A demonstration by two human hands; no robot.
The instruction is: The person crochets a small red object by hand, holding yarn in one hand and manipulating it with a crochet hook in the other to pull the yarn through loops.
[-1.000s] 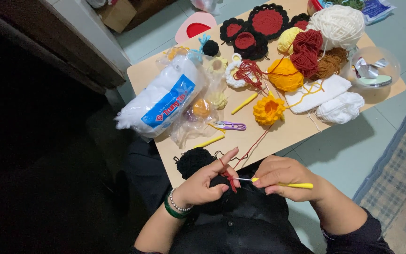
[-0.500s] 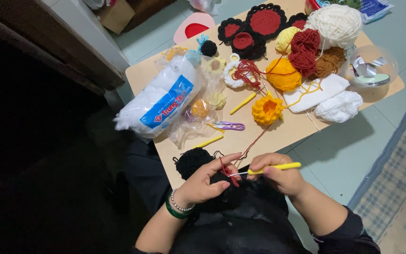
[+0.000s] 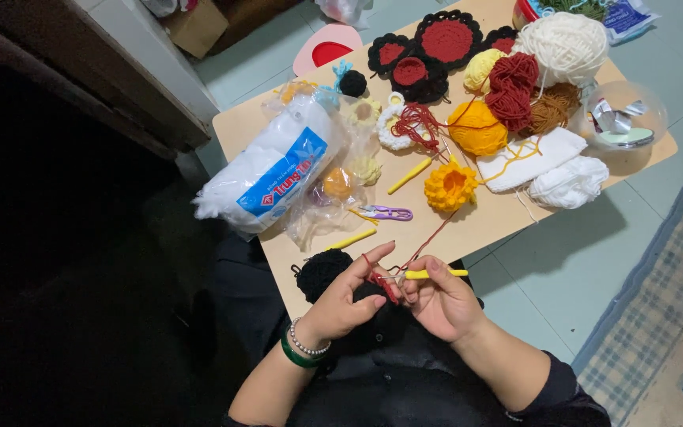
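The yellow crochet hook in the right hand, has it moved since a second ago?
Yes. The yellow crochet hook has swung from pointing down-right to nearly level, and sits slightly closer to the table edge, with the right hand against the left hand.

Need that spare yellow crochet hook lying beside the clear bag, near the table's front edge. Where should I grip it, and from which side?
Probably the bare middle of the spare crochet hook, from above. It lies flat and slanted on the table, its left end close against the clear bag, so come from its open right side, near the purple snips. Both the left hand and right hand are busy with red yarn.
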